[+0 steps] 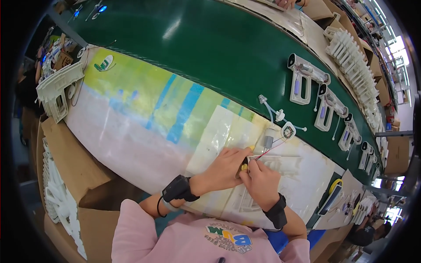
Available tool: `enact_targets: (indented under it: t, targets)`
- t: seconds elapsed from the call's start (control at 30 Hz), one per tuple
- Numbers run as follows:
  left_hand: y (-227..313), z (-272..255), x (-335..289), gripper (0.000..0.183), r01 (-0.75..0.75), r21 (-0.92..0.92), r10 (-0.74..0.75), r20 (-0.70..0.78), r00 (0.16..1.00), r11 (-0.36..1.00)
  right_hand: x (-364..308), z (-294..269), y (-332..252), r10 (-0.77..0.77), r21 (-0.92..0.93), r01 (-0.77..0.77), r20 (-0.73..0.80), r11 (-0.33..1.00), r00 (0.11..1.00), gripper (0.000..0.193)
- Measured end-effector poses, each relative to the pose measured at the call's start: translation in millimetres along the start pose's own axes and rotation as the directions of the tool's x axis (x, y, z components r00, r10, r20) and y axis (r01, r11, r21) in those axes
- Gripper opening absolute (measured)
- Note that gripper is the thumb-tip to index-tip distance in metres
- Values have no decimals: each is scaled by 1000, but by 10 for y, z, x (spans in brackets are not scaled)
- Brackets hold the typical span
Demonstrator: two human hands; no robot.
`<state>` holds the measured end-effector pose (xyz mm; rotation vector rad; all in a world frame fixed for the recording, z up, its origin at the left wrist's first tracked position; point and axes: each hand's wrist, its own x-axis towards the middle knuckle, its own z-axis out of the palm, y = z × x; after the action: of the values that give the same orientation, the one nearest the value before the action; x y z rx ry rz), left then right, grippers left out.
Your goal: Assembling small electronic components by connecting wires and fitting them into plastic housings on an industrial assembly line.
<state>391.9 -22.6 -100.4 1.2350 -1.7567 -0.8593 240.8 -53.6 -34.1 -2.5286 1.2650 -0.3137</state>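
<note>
My left hand (226, 167) is closed around a small black-and-yellow tool (244, 166), mostly hidden by the fingers. Right against it, my right hand (262, 180) is pinched at the end of thin red and dark wires (262, 155). These wires lead up toward a grey cylindrical motor (268, 139) and a round white part (288, 131) with a small circuit inside. A white plastic shell (285, 166) lies on the work surface beside and partly under my right hand. What exactly the fingertips grip is too small to make out.
White tubing with fittings (279, 115) lies at the board's far edge. Along the green belt (245, 57) stand several white gun-shaped assemblies (302, 81). Cardboard boxes (74, 162) with white parts are at left. Stacked white shells (351, 59) line the far right; a tape roll (335, 186) lies nearer.
</note>
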Motion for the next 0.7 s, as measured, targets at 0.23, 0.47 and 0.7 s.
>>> enact_targets:
  t: [0.23, 0.47, 0.7]
  targets:
    - [-19, -7, -14, 81, 59, 11, -59, -13, 998, 998, -20, -123, 10, 66, 117, -66, 0, 991, 998, 19]
    - [17, 8, -37, 77, 51, 20, -51, 5, 999, 999, -39, -53, -26, 90, 3, -90, 24, 996, 996, 20]
    - [-28, -117, -23, 72, 67, -26, -66, 45, 997, 997, -83, -168, 59, 155, 163, -163, 61, 973, 986, 16]
